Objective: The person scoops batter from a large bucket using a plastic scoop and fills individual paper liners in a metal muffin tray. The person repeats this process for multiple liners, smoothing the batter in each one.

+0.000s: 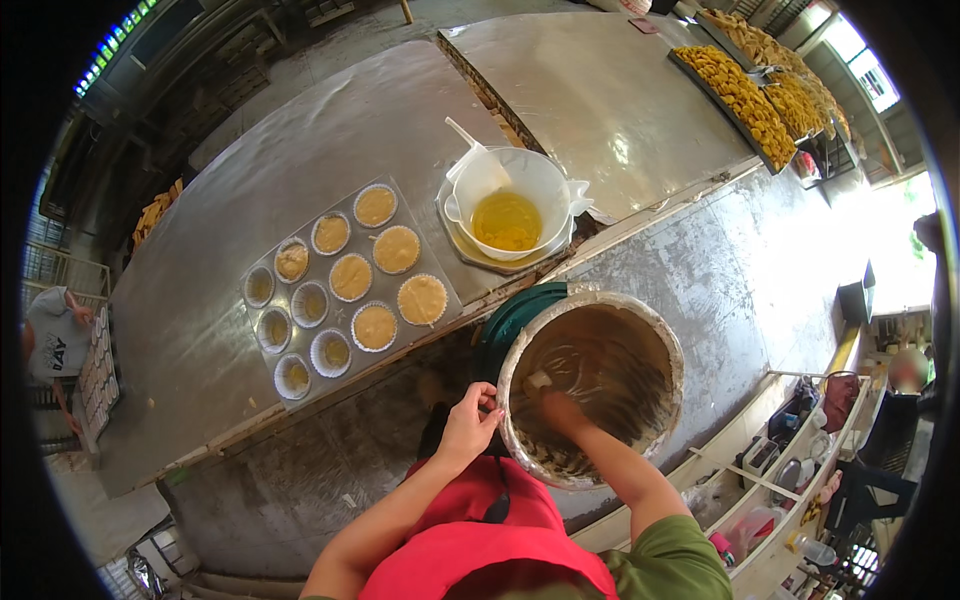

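Observation:
My right hand (564, 412) reaches deep into a large round bucket (592, 360), its walls smeared with batter. A small pale tool (537, 382) shows at its fingertips; its exact kind is unclear. At the near left of the batter-crusted rim, my left hand (474, 417) grips the edge with curled fingers. On the metal table left of the bucket lies a muffin tin (341, 304) with paper liners. Several liners hold pale batter (375, 327); others, toward the left and near side, show only a yellowish bottom (331, 354).
A white plastic pitcher (511, 187) of yellow liquid, with a white-handled utensil (469, 139) inside, stands near the table edge. Trays of golden baked pieces (735, 105) sit at the far right. Another person (60, 337) stands beside a second tin (99, 375). Wooden shelving (780, 465) holds assorted items.

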### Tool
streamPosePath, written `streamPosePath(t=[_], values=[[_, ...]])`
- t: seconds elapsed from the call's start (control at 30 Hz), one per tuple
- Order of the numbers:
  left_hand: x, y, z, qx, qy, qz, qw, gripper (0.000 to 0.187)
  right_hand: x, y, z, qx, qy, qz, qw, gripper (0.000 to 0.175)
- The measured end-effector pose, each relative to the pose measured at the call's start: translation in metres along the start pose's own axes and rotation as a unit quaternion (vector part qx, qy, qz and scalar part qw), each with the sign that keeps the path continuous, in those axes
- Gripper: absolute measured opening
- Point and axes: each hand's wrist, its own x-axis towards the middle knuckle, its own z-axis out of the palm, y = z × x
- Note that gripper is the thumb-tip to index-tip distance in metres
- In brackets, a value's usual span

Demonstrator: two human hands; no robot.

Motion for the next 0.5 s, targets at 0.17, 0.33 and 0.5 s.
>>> streamPosePath(t=[0.17,0.33,0.5], values=[[0.001,-0.004,0.002,-0.006,0.014,0.017,1.000,0.031,0.004,0.032,0.022,0.020,0.072,0.069,0.995,0.021],[0.000,-0.006,0.001,-0.013,0.009,0.001,1.000,0.031,0.027,0.045,0.060,0.160,0.134,0.155,0.966,0.026],[0.000,-0.011,0.000,-0.006,0.012,0.009,1.000,0.032,0.029,0.041,0.059,0.226,0.143,0.116,0.957,0.032]])
